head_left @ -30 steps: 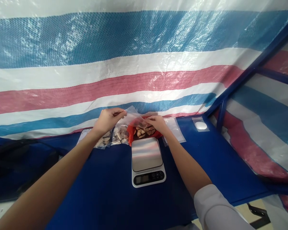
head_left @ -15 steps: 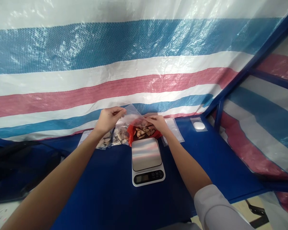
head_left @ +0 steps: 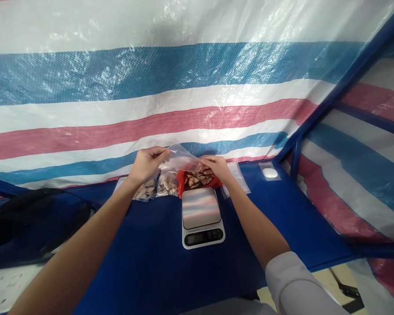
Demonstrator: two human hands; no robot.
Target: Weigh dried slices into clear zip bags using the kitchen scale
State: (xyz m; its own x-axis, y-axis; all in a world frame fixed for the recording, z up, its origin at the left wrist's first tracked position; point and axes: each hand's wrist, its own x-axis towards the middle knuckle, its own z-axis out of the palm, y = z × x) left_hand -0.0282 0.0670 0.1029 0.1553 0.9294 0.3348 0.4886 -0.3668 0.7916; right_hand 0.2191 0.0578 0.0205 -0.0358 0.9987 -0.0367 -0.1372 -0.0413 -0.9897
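Observation:
A clear plastic bag (head_left: 184, 158) is stretched between my two hands above the back of the table. My left hand (head_left: 150, 162) pinches its left corner, and my right hand (head_left: 216, 167) pinches the right side. Below the bag lies an open red bag (head_left: 181, 181) holding brown dried slices (head_left: 198, 180). To its left are two clear bags of pale slices, one nearer the middle (head_left: 167, 185) and one partly behind my left wrist (head_left: 146, 190). In front of the red bag stands a white kitchen scale (head_left: 202, 214) with a bare metal plate.
Flat clear bags (head_left: 238, 178) lie right of the red bag. Farther right is a small bag with a white oval object (head_left: 269, 172). A black backpack (head_left: 36, 223) and a white power strip (head_left: 11, 286) are at the left. Striped sheeting (head_left: 151, 96) hangs behind the blue table (head_left: 144, 245).
The view has shifted slightly, showing more of the backpack and power strip. Both hands keep their grip on the clear bag, with almost no movement.

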